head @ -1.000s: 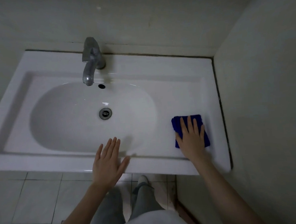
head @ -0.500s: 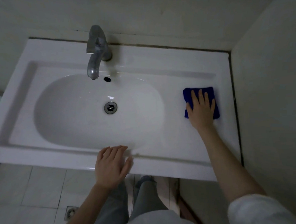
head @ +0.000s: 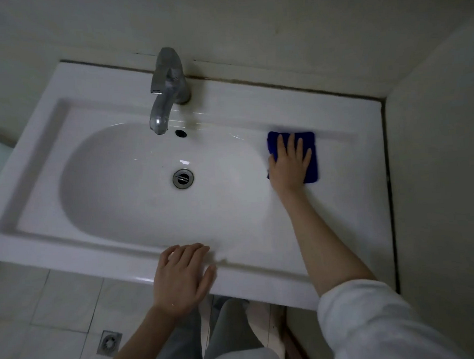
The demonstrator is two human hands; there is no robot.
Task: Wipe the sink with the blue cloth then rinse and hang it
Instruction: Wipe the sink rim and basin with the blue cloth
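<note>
Blue cloth [head: 309, 158] is lying flat on the white ledge of the sink [head: 342, 200], just right of the oval basin and near the raised back edge. I am pressing my right hand [head: 290, 167] down on it with the palm flat and the fingers spread, so the hand is open on top of the fabric rather than gripping it; blue is showing past my fingertips and along the right side of the hand. My left hand [head: 180, 277] is resting on the sink's front rim, fingers slightly curled over the edge, holding nothing. I am looking at the metal faucet [head: 166, 92] standing at the back with its spout over the basin, and the drain [head: 183, 178] sitting in the basin's middle. Below the rim I am seeing floor tiles with a small floor drain [head: 109, 343].
</note>
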